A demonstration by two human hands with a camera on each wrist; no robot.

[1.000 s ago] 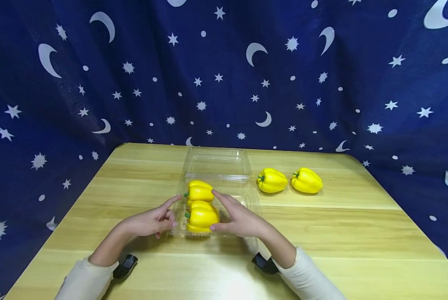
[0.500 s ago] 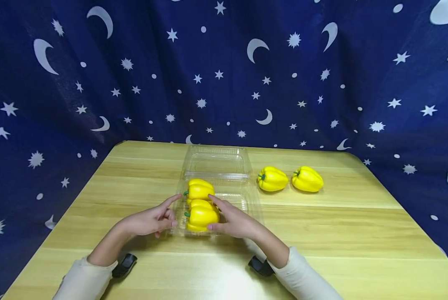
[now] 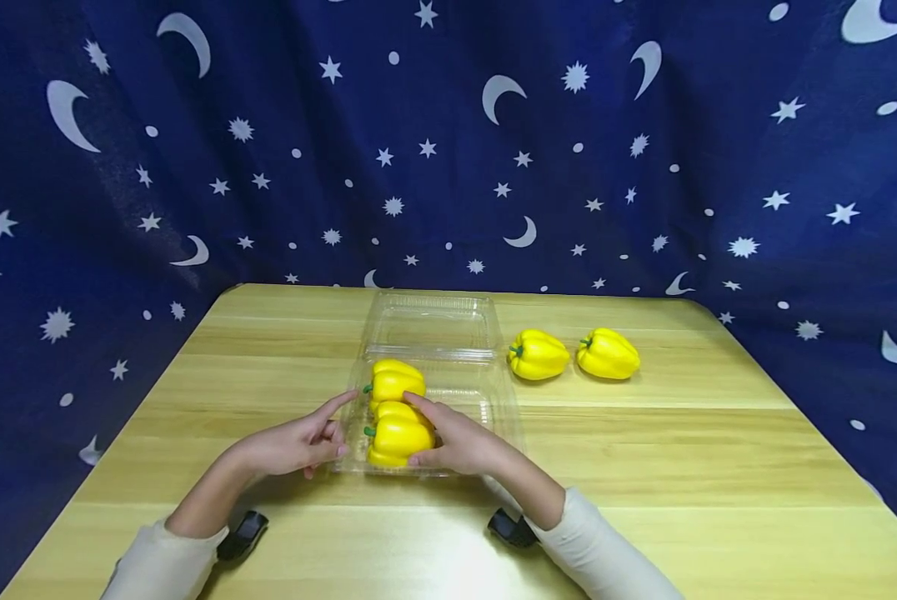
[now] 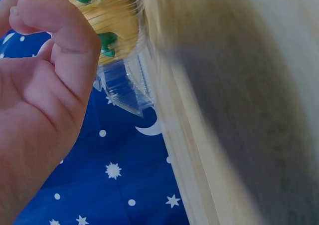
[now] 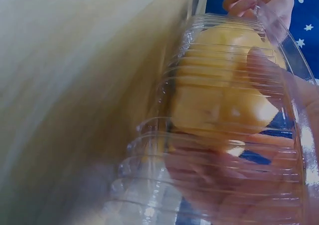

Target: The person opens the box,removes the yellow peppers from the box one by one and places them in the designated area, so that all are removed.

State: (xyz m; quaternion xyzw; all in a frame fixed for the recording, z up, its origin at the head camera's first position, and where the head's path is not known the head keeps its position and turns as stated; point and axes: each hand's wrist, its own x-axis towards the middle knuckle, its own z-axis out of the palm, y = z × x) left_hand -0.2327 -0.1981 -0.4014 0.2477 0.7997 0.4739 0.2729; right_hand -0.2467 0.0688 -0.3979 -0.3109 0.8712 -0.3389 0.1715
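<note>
Two yellow bell peppers stand one behind the other in the left half of a clear plastic clamshell box (image 3: 459,379): the front pepper (image 3: 398,439) and the back pepper (image 3: 396,380), green stems to the left. My right hand (image 3: 463,442) reaches inside the box, its thumb at the front pepper and its index fingertip at the back one. Through the ribbed wall in the right wrist view, its fingers lie against the peppers. Outside the left wall, my left hand (image 3: 287,447) has index finger and thumb at the box's edge, other fingers bent.
Two more yellow peppers lie on the wooden table to the right of the box, a nearer-to-box pepper (image 3: 540,356) and a farther pepper (image 3: 608,354). The box's lid (image 3: 431,323) is folded back flat. A dark blue star-and-moon curtain (image 3: 448,150) hangs behind the table.
My right hand has shifted left, its index fingertip now farther over the back pepper. The left hand stays at the box's left edge. The head view has swung slightly.
</note>
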